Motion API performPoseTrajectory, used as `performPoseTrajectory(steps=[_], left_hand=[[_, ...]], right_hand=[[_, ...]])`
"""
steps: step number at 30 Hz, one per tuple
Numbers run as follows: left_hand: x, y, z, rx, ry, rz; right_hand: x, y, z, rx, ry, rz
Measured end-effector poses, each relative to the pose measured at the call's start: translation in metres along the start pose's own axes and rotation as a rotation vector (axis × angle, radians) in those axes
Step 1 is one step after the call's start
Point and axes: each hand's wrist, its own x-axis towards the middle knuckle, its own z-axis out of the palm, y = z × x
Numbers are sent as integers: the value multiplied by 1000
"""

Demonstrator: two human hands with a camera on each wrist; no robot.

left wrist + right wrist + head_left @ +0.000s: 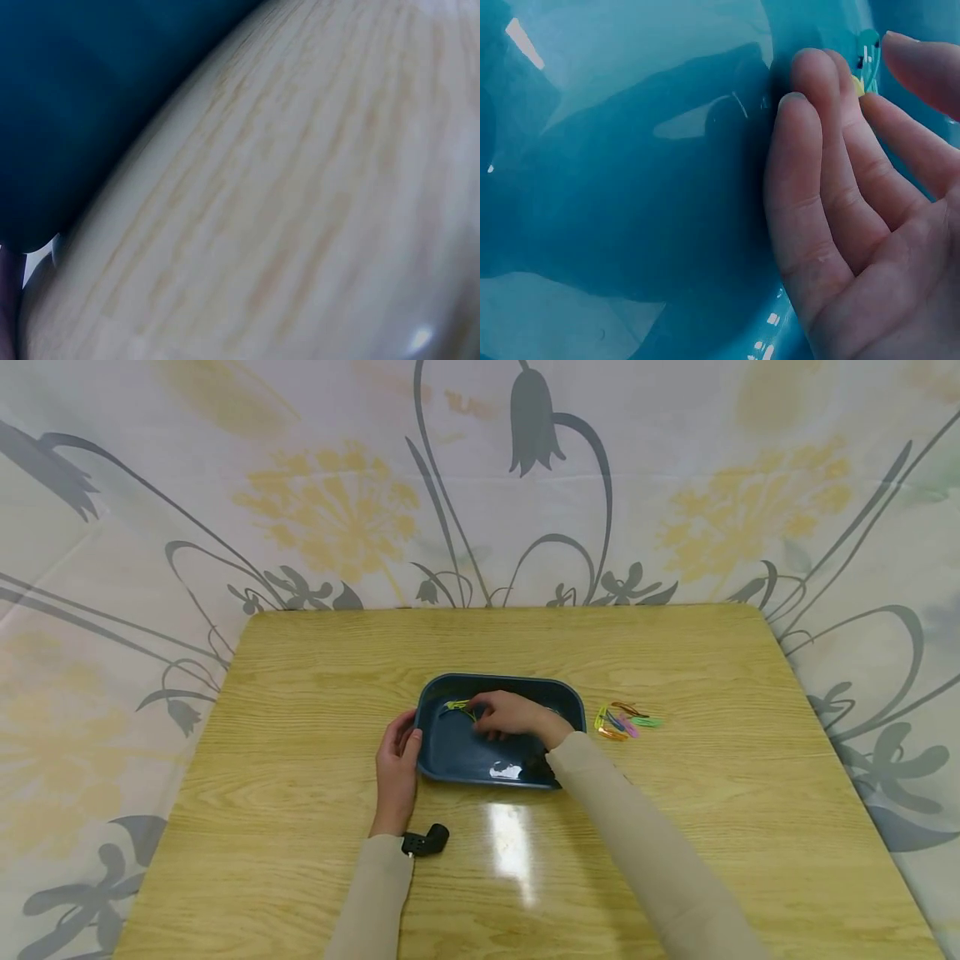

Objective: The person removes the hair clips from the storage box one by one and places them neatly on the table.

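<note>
One glossy dark-blue tray (459,752), rounded corners, set on the tabletop (300,693), left end gripped by the left hand (396,764), right hand (513,714) held inside by yellow-green clips (455,704), pinch not determinable, loose multicoloured clips (626,725) overlapped, count unclear.

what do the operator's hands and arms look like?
Left hand and right hand are ungloved. Long, plain beige sleeves. Black strap with a rounded black device at the left cuff; anything on the right wrist is hard to make out.
</note>
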Motion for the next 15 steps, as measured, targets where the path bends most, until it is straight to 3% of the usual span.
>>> performPoseTrajectory(steps=[3, 10, 15], left_hand=[[-1, 4, 1, 10, -2, -5], [6, -21, -2, 19, 25, 28], [7, -21, -2, 22, 18, 29]], right_hand=[[3, 2, 3, -9, 14, 17], [5, -3, 9, -138, 81, 60], [1, -5, 11, -232, 98, 48]])
